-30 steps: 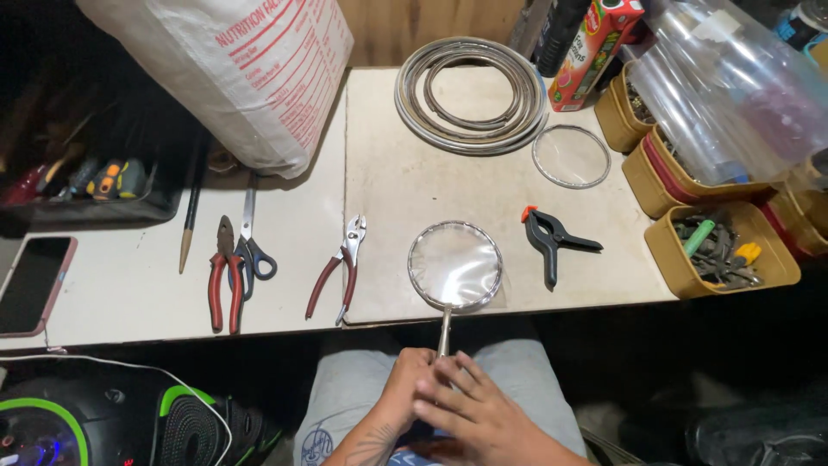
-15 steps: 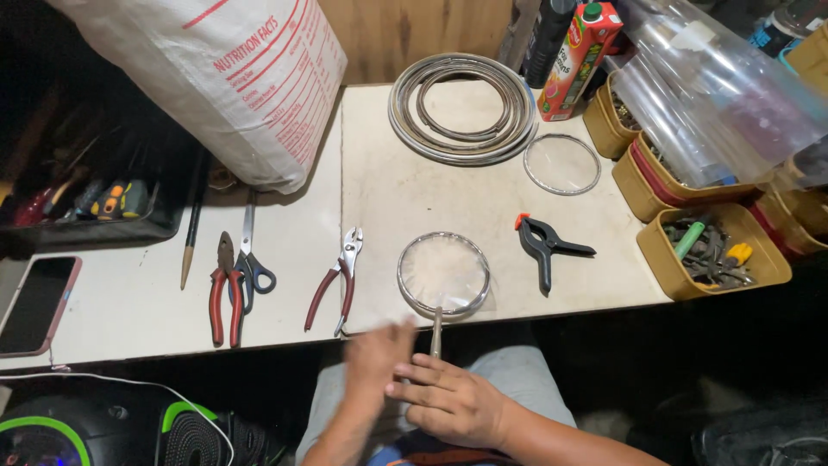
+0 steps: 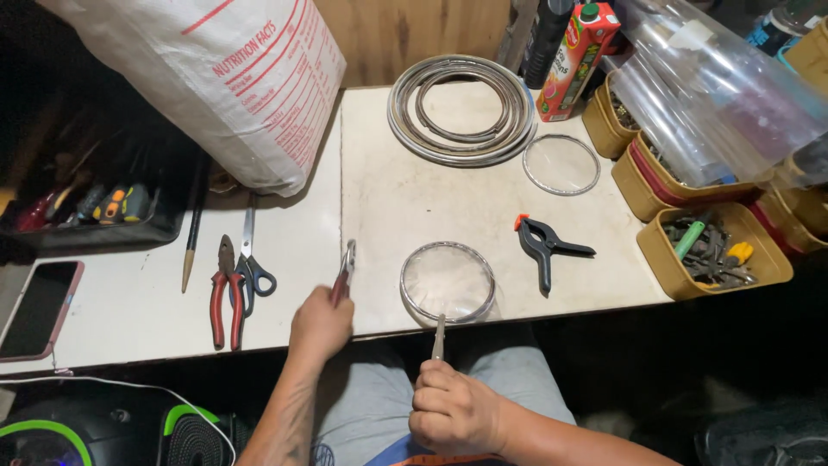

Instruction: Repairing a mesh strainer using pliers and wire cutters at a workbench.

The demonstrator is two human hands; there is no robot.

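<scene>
My right hand (image 3: 454, 408) grips the thin metal handle of a round wire-rimmed lens frame (image 3: 448, 282), whose ring lies on the white table's front edge. My left hand (image 3: 320, 326) has reached to the small red-handled pliers (image 3: 344, 270) lying on the table and closes over their handles. The pliers' metal jaws point away from me. My knees in grey shorts show below the table edge.
Red pliers (image 3: 222, 291) and blue scissors (image 3: 251, 269) lie at the left, a black spring clamp (image 3: 546, 246) at the right. Farther back are coiled metal rings (image 3: 460, 110), a second lens ring (image 3: 561, 164), a white sack (image 3: 231, 78), yellow bins (image 3: 712, 250), a phone (image 3: 38, 309).
My left hand left the handle by my lap and moved up-left to the small red-handled pliers on the table. The right hand still holds the frame's handle.
</scene>
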